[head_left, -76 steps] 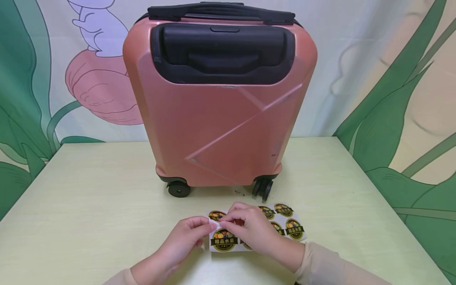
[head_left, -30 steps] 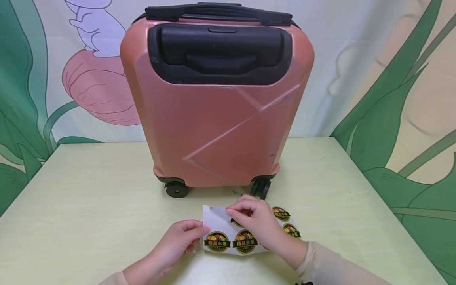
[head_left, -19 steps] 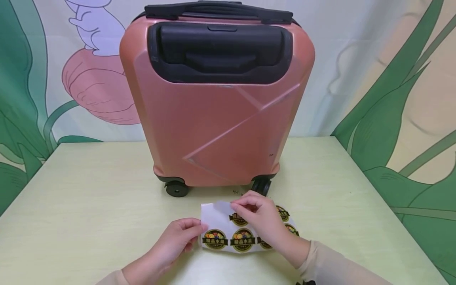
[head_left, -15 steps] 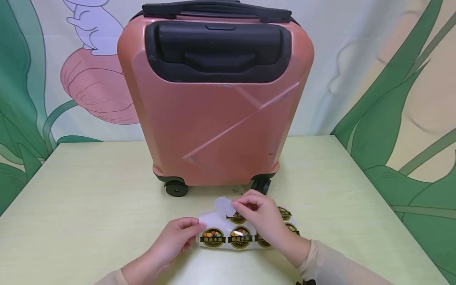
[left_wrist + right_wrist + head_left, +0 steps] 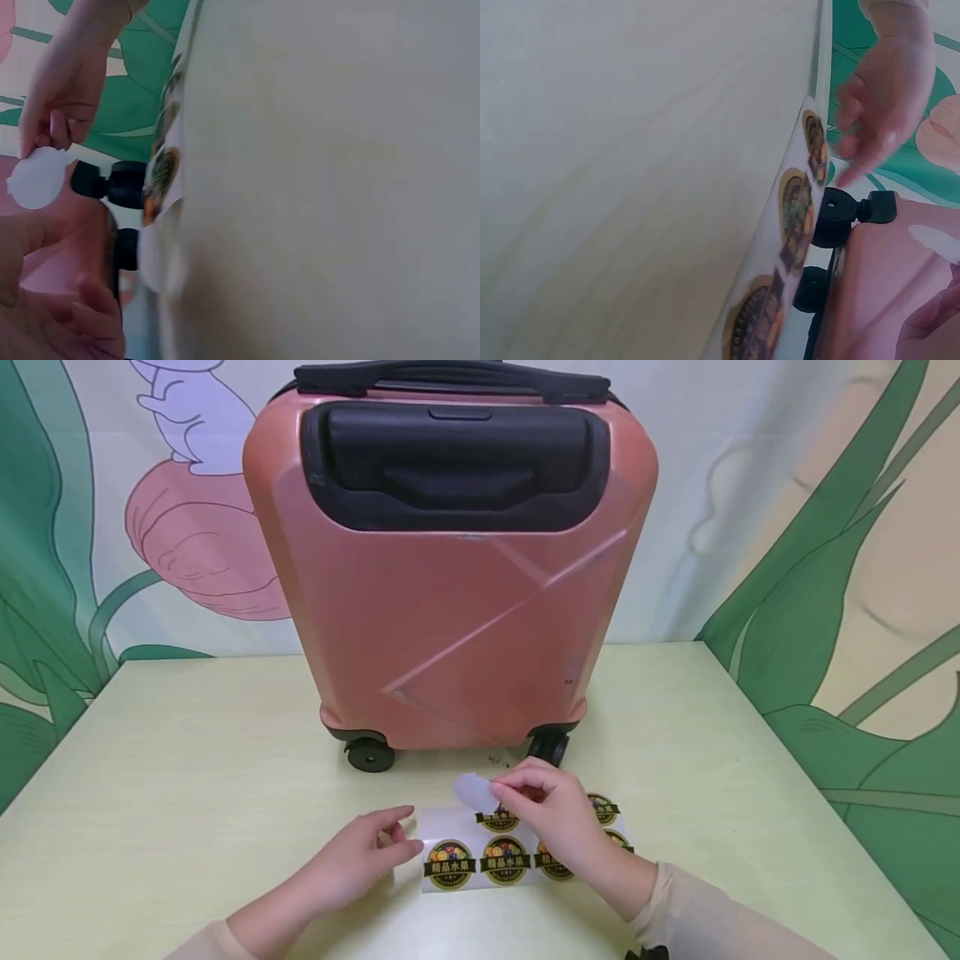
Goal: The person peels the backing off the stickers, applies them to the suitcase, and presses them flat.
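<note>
My right hand [image 5: 558,822] pinches a peeled round sticker [image 5: 472,792] by its edge, its pale back toward the head camera. In the left wrist view the sticker [image 5: 37,178] shows as a white disc below the fingertips. Beneath that hand lies the sticker sheet [image 5: 447,823], a white backing with round black-and-gold fruit labels; its top left spot is bare. My left hand [image 5: 352,864] is just left of the sheet, thumb and forefinger spread, holding nothing; its thumb tip is close to the sheet's left edge. My right hand covers part of the sheet.
A pink hard-shell suitcase [image 5: 457,635] with black handles stands upright behind the sheet. Its wheels [image 5: 371,755] rest on the pale table [image 5: 195,760]. A cartoon-printed backdrop [image 5: 750,527] hangs behind.
The sticker has been peeled off the sheet's top left corner and lifted with the right hand. The left hand has let go of the sheet, which has settled flatter, and drawn back left.
</note>
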The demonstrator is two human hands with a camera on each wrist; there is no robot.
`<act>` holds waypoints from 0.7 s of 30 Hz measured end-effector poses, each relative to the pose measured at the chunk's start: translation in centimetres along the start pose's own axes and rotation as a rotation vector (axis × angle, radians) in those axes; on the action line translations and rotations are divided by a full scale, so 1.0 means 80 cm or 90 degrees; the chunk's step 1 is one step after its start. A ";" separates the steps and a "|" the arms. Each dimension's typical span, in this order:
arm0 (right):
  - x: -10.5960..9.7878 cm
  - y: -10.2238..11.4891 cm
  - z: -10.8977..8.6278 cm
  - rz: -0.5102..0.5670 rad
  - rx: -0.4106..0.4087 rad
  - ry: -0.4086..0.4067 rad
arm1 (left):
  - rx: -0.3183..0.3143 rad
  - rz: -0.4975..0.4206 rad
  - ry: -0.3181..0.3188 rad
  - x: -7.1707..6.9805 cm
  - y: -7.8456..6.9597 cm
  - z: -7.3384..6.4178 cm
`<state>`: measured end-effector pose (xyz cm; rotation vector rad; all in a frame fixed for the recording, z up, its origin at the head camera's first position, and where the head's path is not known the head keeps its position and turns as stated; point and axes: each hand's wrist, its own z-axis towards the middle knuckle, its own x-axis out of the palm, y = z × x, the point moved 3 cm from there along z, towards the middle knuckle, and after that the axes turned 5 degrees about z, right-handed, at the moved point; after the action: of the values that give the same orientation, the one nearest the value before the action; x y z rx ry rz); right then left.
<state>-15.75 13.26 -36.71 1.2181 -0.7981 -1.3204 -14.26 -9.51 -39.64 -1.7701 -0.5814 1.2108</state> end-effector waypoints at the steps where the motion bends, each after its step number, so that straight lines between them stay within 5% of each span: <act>1: 0.000 0.001 0.000 -0.007 -0.010 0.001 | 0.005 0.009 -0.016 -0.003 -0.005 0.000; 4: 0.003 0.007 0.001 -0.056 -0.089 0.010 | 0.019 -0.047 -0.034 -0.008 -0.023 -0.002; 8: 0.012 0.021 0.000 -0.145 -0.288 0.038 | 0.030 -0.165 0.003 -0.003 -0.048 -0.005; 12: 0.019 0.032 -0.004 -0.208 -0.446 0.052 | 0.032 -0.202 -0.011 0.002 -0.063 -0.002; 21: 0.022 0.040 -0.008 -0.318 -0.577 0.044 | 0.011 -0.229 -0.060 0.006 -0.068 0.006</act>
<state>-14.00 11.21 -34.14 0.7162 0.2101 -1.7440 -14.00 -6.25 -35.25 -1.5181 -0.8986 1.0466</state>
